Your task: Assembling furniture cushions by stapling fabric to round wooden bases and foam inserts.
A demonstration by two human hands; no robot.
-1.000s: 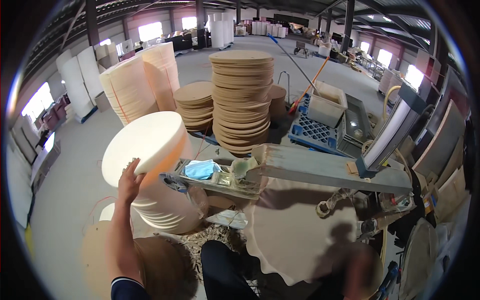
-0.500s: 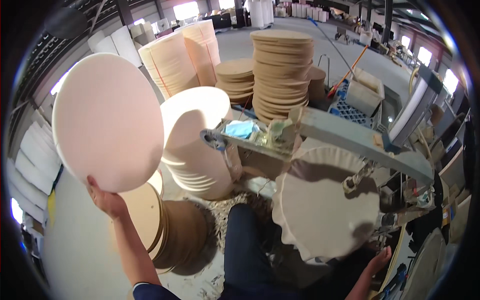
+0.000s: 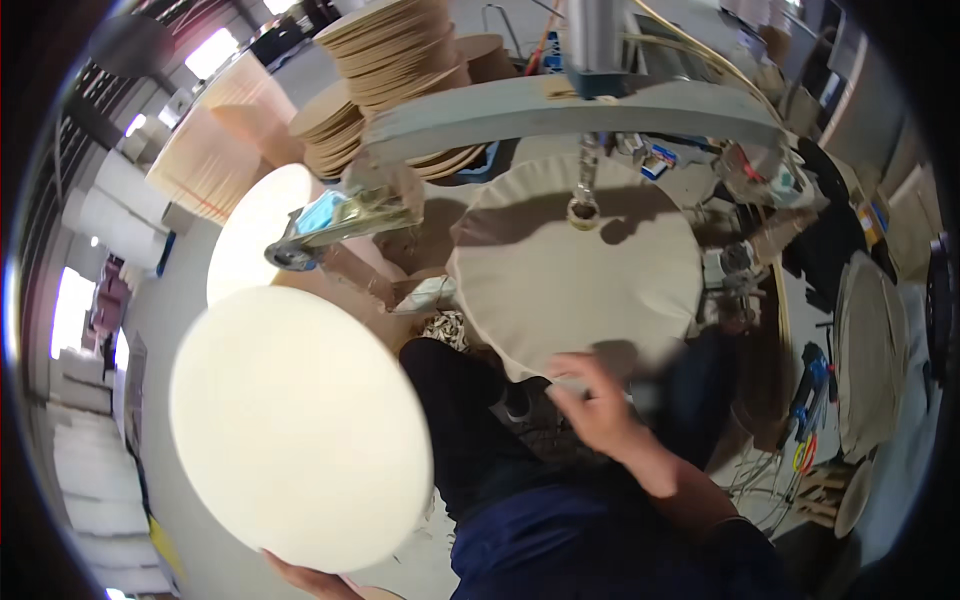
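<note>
At the lower left, my left hand (image 3: 308, 578) grips the bottom edge of a large white round foam pad (image 3: 300, 430); most of its fingers are hidden by the pad. My right hand (image 3: 605, 410) is at the near edge of a beige, fabric-covered disc (image 3: 570, 290), fingers apart and a little blurred. I see nothing in it, and whether it touches the cloth I cannot tell. The cloth's rim is wavy and gathered. Above the disc, a rod with a round end (image 3: 583, 205) comes down from a grey machine arm (image 3: 560, 112).
A stack of white pads (image 3: 240, 235) stands behind the held pad. Stacked brown boards (image 3: 395, 50) and wrapped pads (image 3: 220, 140) are farther back. A clamp-like metal fitting (image 3: 735, 268) sits right of the disc. Tools with blue handles (image 3: 812, 385) hang at the right. Fabric scraps (image 3: 445, 328) lie below.
My left hand has lowered the foam pad from the upper left. My right hand has come from the lower right to the disc's near edge. The view has turned to the right.
</note>
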